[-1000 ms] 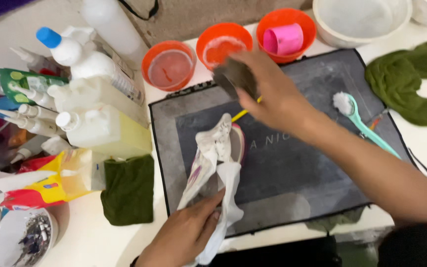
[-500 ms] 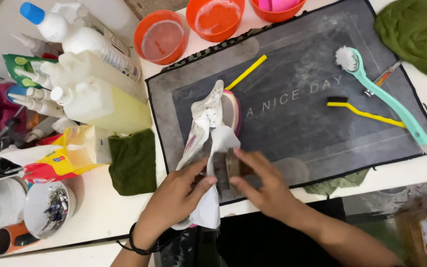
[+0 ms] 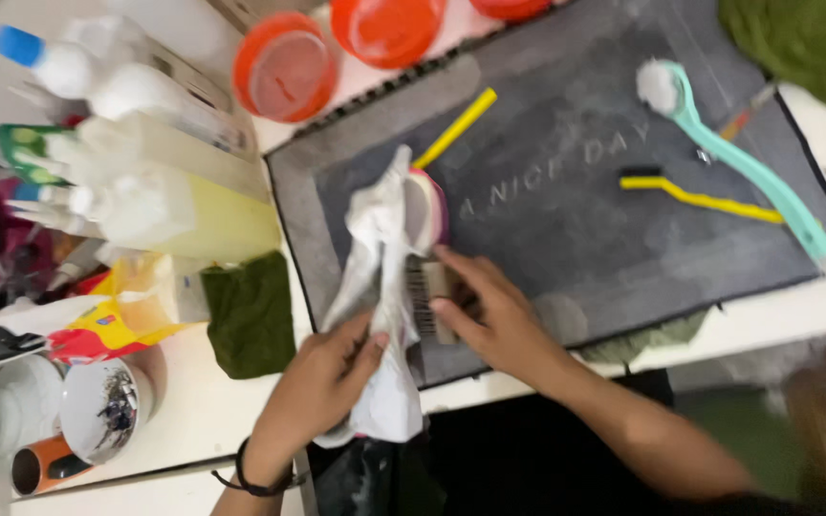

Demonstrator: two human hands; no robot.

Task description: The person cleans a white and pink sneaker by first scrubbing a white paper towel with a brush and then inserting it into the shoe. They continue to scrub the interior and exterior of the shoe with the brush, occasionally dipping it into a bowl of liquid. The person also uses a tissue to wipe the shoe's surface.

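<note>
A shoe with a pink edge, stuffed and wrapped in white crumpled paper [image 3: 386, 250], lies on a dark grey mat [image 3: 566, 201]. My left hand [image 3: 322, 382] grips the shoe's near end through the paper. My right hand [image 3: 489, 320] holds a small bristle brush [image 3: 424, 296] pressed against the shoe's side.
On the mat lie a teal brush [image 3: 748, 162], a yellow-handled brush [image 3: 690, 194] and a yellow stick [image 3: 456, 127]. Orange bowls [image 3: 284, 67] stand behind the mat. Bottles [image 3: 164, 205], a dark green cloth [image 3: 250, 311] and cups [image 3: 102, 411] crowd the left. Another green cloth [image 3: 805, 48] is far right.
My right hand came back from the orange bowls to the shoe with the brush and now presses it against the shoe's side. My left hand kept its hold.
</note>
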